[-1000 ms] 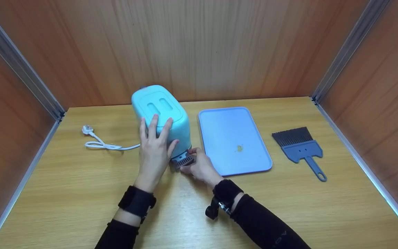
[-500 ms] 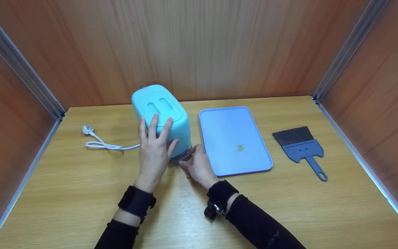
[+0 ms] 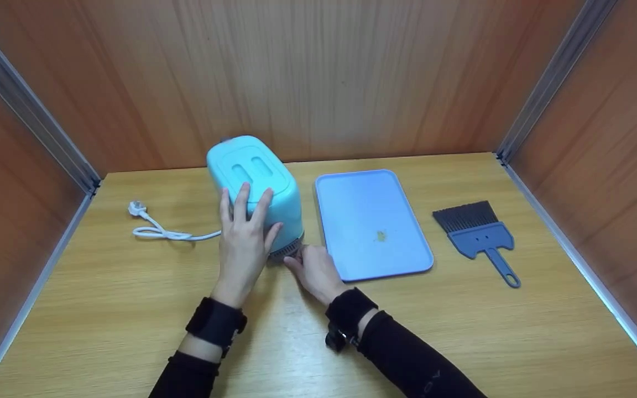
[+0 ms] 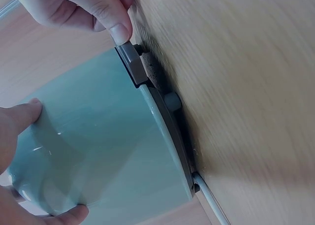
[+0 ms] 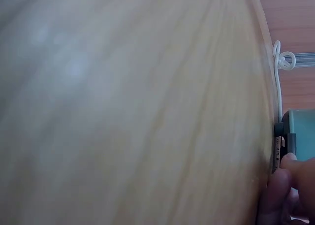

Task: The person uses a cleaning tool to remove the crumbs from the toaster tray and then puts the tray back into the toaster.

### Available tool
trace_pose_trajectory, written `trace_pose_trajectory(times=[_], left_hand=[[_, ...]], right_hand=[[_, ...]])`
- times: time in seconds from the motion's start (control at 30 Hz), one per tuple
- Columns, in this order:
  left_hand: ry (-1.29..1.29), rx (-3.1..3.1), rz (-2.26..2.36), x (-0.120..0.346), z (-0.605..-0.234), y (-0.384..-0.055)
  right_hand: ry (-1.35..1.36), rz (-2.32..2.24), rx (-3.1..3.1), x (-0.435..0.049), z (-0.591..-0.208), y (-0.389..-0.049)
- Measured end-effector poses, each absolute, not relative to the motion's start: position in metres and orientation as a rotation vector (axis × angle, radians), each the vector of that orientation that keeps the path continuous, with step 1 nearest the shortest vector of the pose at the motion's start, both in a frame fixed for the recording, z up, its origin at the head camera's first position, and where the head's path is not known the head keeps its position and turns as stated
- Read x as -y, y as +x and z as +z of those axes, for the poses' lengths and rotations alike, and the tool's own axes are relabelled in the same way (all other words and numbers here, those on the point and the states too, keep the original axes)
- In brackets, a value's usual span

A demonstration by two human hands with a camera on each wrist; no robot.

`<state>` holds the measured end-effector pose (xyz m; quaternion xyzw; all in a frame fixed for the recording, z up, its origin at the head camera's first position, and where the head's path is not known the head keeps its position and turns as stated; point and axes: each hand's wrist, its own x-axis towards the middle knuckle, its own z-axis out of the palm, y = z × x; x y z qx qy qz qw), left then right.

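Observation:
A turquoise toaster [image 3: 288, 213] with two oblong hollows in its top stands left of the middle of the table. My left hand [image 3: 241, 243] rests on its top and near end, fingers spread and fairly straight, thumb on the right side. At the toaster's near base sits a dark slotted crumb tray [image 3: 285, 252], mostly inside the body. My right hand [image 3: 318, 272] pinches the tray's outer end. In the left wrist view the right thumb lies on the crumb tray's grey end [image 4: 133, 62]. The right fingertips are partly hidden.
A blue serving tray [image 3: 360, 204] with a few yellowish crumbs [image 3: 380, 236] lies right of the toaster. Farther right is a blue brush [image 3: 480, 237] with dark bristles. A white cord [image 3: 166, 233] with a plug runs left. Wooden walls [image 3: 318, 83] enclose the table.
The right hand has pushed the crumb tray farther into the toaster's base; less of it sticks out. The left hand stays on the toaster.

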<state>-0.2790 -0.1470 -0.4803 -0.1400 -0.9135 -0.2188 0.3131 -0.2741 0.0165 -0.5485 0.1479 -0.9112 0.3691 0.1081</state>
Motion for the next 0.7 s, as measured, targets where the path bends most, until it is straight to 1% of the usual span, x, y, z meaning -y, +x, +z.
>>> trace_pose_trajectory(times=[0.1,0.57,0.7], left_hand=[[-0.367,2.409,-0.579,0.1471,-0.4806,-0.2794],[-0.348,2.452,-0.586,0.1470,-0.4801,-0.2788],[-0.359,2.430,-0.566,0.1470,-0.4804,-0.2793]], right_hand=[[0.438,1.112,2.705,-0.0158,-0.5391,-0.2706],[0.336,1.079,2.780,-0.0090,-0.5386,-0.2723],[0.333,1.005,2.759,-0.0069,-0.5455,-0.2744]])
